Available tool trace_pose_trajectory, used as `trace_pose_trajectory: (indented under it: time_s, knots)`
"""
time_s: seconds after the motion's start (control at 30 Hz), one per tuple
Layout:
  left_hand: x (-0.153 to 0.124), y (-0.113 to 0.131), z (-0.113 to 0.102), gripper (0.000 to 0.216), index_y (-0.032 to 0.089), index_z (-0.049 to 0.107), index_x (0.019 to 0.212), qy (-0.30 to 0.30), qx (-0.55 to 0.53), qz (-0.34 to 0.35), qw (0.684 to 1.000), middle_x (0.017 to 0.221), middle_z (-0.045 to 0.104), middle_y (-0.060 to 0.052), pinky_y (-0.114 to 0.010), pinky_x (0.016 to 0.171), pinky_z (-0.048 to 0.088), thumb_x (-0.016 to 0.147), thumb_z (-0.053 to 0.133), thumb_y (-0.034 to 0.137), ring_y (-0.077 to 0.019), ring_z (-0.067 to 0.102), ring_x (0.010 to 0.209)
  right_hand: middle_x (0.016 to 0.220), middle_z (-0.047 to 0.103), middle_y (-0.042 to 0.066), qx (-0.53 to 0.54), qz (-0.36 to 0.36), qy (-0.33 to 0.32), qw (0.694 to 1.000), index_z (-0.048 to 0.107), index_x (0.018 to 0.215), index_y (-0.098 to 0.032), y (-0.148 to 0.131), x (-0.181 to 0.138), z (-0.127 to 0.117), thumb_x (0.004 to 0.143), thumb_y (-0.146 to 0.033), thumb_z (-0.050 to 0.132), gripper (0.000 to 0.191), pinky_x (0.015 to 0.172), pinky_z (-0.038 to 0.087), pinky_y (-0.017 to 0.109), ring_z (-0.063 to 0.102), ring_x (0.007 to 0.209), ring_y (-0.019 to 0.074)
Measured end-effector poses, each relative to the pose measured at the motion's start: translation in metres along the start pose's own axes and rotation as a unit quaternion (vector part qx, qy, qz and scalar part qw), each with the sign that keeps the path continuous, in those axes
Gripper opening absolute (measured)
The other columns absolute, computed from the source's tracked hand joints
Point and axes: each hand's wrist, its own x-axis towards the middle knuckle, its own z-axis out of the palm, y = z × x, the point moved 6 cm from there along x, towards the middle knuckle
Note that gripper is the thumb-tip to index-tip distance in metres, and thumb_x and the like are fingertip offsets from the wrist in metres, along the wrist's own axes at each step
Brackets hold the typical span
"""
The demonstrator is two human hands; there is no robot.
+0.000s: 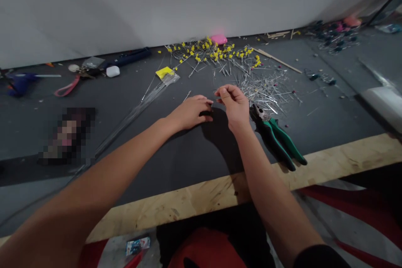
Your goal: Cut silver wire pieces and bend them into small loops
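Note:
My left hand (195, 112) rests low over the dark tabletop with its fingers spread and slightly bent, and nothing shows between them. Just to its right, my right hand (235, 104) has thumb and fingers pinched together; whatever they hold is too small to make out. Beyond my right hand lies a loose pile of thin metal wire pieces (264, 90). Farther back are wire stems with small yellow tips (216, 52), heaped together. Combination pliers (278, 138) with green and black handles lie beside my right forearm. A small twisted wire piece (187, 95) lies near my left hand.
A bundle of long straight wires (132, 119) with a yellow label (165, 72) runs along my left forearm. A pink lump (219, 39), wooden sticks (276, 59), keys (89, 72), a white case (113, 71) and a blue glue gun (21, 83) lie behind. The table has a wooden front edge (194, 199).

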Motion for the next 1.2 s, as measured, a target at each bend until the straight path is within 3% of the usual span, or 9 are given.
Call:
trace_pose_trajectory:
  time_s: [0.13, 0.27, 0.43, 0.57, 0.73, 0.87, 1.0, 1.1, 1.2]
  knots:
    - [-0.027, 0.012, 0.0, 0.033, 0.018, 0.065, 0.102, -0.01, -0.019, 0.017, 1.0, 0.125, 0.059, -0.014, -0.039, 0.103, 0.036, 0.082, 0.059, 0.044, -0.0232, 0.05, 0.122, 0.074, 0.064, -0.005, -0.014, 0.017, -0.01, 1.0, 0.064, 0.08, -0.023, 0.005, -0.004, 0.005, 0.078, -0.035, 0.063, 0.013, 0.066, 0.047, 0.02, 0.06, 0.073, 0.0076]
    - [-0.048, 0.016, -0.001, 0.032, 0.019, 0.064, 0.099, -0.019, -0.048, -0.008, 0.999, 0.128, 0.057, -0.013, -0.043, 0.105, 0.035, 0.079, 0.063, 0.044, -0.0254, 0.048, 0.124, 0.072, 0.064, -0.005, -0.007, 0.035, -0.015, 0.999, 0.064, 0.08, -0.022, 0.008, -0.005, 0.007, 0.076, -0.036, 0.065, 0.015, 0.066, 0.047, 0.021, 0.06, 0.071, 0.0073]
    - [-0.063, 0.022, -0.004, 0.054, 0.02, 0.051, 0.122, 0.026, -0.137, -0.082, 0.987, 0.127, 0.055, -0.012, -0.041, 0.098, 0.042, 0.073, 0.071, 0.03, -0.0241, 0.052, 0.114, 0.072, 0.065, -0.005, -0.001, 0.052, -0.014, 0.999, 0.065, 0.079, -0.021, 0.009, -0.008, 0.008, 0.075, -0.035, 0.067, 0.015, 0.065, 0.047, 0.02, 0.061, 0.071, 0.0072]
    - [-0.072, 0.03, 0.006, 0.056, 0.023, 0.043, 0.13, 0.104, -0.265, -0.156, 0.946, 0.132, 0.047, -0.011, -0.028, 0.08, 0.051, 0.077, 0.057, 0.01, -0.0131, 0.06, 0.091, 0.074, 0.065, -0.006, 0.043, 0.097, -0.037, 0.994, 0.063, 0.08, -0.022, 0.013, -0.013, 0.014, 0.073, -0.036, 0.068, 0.017, 0.065, 0.048, 0.02, 0.062, 0.072, 0.0073]
    - [-0.076, 0.033, 0.019, 0.059, 0.027, 0.037, 0.136, 0.204, -0.354, -0.202, 0.89, 0.135, 0.047, -0.01, -0.03, 0.083, 0.051, 0.08, 0.05, 0.009, -0.0106, 0.064, 0.086, 0.073, 0.062, -0.008, 0.121, 0.171, -0.072, 0.975, 0.061, 0.076, -0.022, 0.022, -0.02, 0.027, 0.067, -0.035, 0.074, 0.02, 0.062, 0.051, 0.021, 0.061, 0.069, 0.0077]
    - [-0.085, 0.016, 0.02, 0.06, 0.024, 0.038, 0.131, 0.284, -0.444, -0.274, 0.804, 0.124, 0.058, -0.011, -0.034, 0.086, 0.052, 0.076, 0.058, 0.011, -0.0131, 0.067, 0.085, 0.066, 0.056, -0.01, 0.128, 0.203, -0.087, 0.967, 0.061, 0.078, -0.023, 0.026, -0.026, 0.033, 0.067, -0.033, 0.074, 0.02, 0.061, 0.052, 0.022, 0.055, 0.06, 0.0058]
    - [-0.102, 0.001, 0.018, 0.036, 0.015, 0.055, 0.111, 0.342, -0.499, -0.318, 0.73, 0.1, 0.07, -0.009, -0.035, 0.086, 0.052, 0.076, 0.061, 0.016, -0.0154, 0.067, 0.087, 0.062, 0.053, -0.01, 0.131, 0.212, -0.111, 0.962, 0.062, 0.075, -0.023, 0.023, -0.035, 0.042, 0.064, -0.035, 0.077, 0.022, 0.062, 0.05, 0.02, 0.052, 0.058, 0.0053]
    - [-0.108, -0.001, 0.014, 0.027, 0.013, 0.065, 0.097, 0.368, -0.511, -0.297, 0.717, 0.09, 0.072, -0.007, -0.034, 0.086, 0.051, 0.073, 0.068, 0.025, -0.0164, 0.067, 0.085, 0.067, 0.057, -0.007, 0.125, 0.231, -0.149, 0.953, 0.063, 0.071, -0.022, 0.022, -0.047, 0.053, 0.06, -0.036, 0.08, 0.025, 0.067, 0.048, 0.021, 0.055, 0.065, 0.0066]
    - [-0.108, 0.005, 0.006, 0.026, 0.015, 0.071, 0.091, 0.371, -0.493, -0.257, 0.744, 0.084, 0.073, -0.005, -0.031, 0.082, 0.052, 0.072, 0.071, 0.033, -0.0165, 0.067, 0.08, 0.069, 0.059, -0.006, 0.122, 0.256, -0.184, 0.941, 0.065, 0.072, -0.022, 0.024, -0.059, 0.064, 0.061, -0.035, 0.08, 0.022, 0.065, 0.045, 0.021, 0.054, 0.066, 0.0075]
